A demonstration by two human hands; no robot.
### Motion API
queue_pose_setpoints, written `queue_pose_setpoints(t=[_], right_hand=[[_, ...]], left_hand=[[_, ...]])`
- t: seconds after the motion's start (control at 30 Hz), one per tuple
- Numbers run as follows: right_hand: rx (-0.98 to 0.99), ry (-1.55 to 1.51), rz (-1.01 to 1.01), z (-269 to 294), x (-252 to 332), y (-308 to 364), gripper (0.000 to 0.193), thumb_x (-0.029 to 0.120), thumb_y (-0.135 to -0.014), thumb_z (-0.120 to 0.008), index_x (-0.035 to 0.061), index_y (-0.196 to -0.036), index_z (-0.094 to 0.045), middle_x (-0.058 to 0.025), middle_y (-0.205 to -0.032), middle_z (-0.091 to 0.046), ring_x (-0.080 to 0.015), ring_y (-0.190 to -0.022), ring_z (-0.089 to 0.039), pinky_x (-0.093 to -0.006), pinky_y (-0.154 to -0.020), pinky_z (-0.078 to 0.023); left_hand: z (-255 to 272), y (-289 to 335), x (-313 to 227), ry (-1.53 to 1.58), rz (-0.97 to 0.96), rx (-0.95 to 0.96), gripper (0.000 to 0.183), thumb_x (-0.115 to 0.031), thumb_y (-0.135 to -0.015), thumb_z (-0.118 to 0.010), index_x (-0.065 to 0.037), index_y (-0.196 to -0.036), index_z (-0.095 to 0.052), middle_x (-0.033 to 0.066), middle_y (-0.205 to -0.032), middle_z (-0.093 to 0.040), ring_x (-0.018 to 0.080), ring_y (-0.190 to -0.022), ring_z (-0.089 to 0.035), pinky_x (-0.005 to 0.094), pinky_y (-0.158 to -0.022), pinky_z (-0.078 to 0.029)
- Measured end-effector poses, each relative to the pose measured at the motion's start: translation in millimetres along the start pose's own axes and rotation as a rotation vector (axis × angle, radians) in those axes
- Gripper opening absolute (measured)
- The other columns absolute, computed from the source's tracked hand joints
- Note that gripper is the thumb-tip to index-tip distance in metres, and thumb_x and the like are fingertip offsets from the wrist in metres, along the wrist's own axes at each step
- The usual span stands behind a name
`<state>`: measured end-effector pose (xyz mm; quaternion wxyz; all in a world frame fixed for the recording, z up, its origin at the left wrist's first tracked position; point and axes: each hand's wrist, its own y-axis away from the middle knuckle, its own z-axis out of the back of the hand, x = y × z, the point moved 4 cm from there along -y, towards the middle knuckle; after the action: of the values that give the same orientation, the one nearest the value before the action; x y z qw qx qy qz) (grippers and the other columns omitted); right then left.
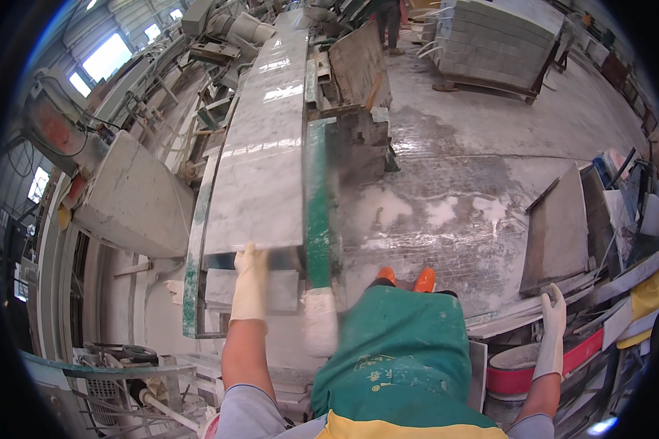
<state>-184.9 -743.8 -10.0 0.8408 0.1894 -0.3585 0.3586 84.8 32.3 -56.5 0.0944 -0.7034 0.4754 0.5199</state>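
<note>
Green apron sits nearest, pale slab lying beyond left grip.

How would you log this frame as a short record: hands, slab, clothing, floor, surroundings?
Left: gloved left hand at the near edge of the long slab; grip unclear
Right: gloved right hand at the edge of the flat strips; contact unclear
Slab: pale, glossy, lying flat, running away from the person
Beside slab: green rail along its right side
Clothing: green apron, orange footwear
Floor: wet-looking floor with whitish patches
Background: grey stack on a pallet, upper right
</note>
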Motion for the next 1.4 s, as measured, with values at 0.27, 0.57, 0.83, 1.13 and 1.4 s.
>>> queue_pose_setpoints(t=[0.27, 0.57, 0.83, 1.13, 1.4], right_hand=[[0.047, -0.072, -0.026, -17, 21, -10, 0.055, 0.015, -0.090, -0.064, -0.0032, -0.141, -0.052, -0.0201, -0.140, -0.058, -0.0278, -0.134, -0.052, -0.0357, -0.112, -0.037], [-0.081, 0.330, 0.082, 21, -5, -12, 0.050, 0.016, -0.086, -0.066, -0.0039, -0.132, -0.059, -0.0213, -0.129, -0.064, -0.0323, -0.122, -0.060, -0.0389, -0.107, -0.043], [-0.508, 0.860, 0.092, 124, -114, -21, 0.050, 0.025, -0.094, -0.062, 0.0036, -0.138, -0.055, -0.0240, -0.141, -0.054, -0.0442, -0.133, -0.047, -0.0491, -0.114, -0.034], [-0.705, 0.841, -0.278, 171, -174, 1, 0.053, 0.037, -0.102, -0.050, 0.0034, -0.142, -0.052, -0.0228, -0.144, -0.052, -0.0387, -0.137, -0.044, -0.0450, -0.116, -0.032], [-0.864, 0.850, -0.138, 182, -137, 4, 0.038, 0.031, -0.101, -0.051, 0.0028, -0.125, -0.063, -0.0207, -0.110, -0.065, -0.0394, -0.103, -0.061, -0.0490, -0.090, -0.049]], left_hand=[[3, -8, 1, -0.127, 0.032, -0.055, 0.037, -0.004, -0.101, -0.053, 0.006, -0.132, -0.036, 0.0229, -0.120, -0.058, 0.0386, -0.106, -0.066, 0.0535, -0.100, -0.055], [24, -15, -15, -0.451, 0.211, 0.035, 0.028, -0.026, -0.097, -0.066, -0.003, -0.112, -0.057, 0.0108, -0.100, -0.069, 0.0256, -0.088, -0.071, 0.0396, -0.077, -0.062], [17, 10, -16, -0.178, 0.233, 0.087, 0.040, -0.026, -0.104, -0.053, 0.006, -0.130, -0.050, 0.0224, -0.131, -0.058, 0.0399, -0.127, -0.054, 0.0488, -0.108, -0.048], [-40, 65, -21, -0.628, -0.238, 0.255, 0.050, -0.013, -0.097, -0.062, 0.005, -0.141, -0.046, 0.0138, -0.114, -0.066, 0.0210, -0.098, -0.067, 0.0321, -0.079, -0.057], [-150, 132, 19, -1.271, -0.998, 0.852, 0.047, -0.015, -0.092, -0.063, 0.002, -0.135, -0.055, 0.0258, -0.129, -0.062, 0.0407, -0.120, -0.060, 0.0417, -0.106, -0.045]])
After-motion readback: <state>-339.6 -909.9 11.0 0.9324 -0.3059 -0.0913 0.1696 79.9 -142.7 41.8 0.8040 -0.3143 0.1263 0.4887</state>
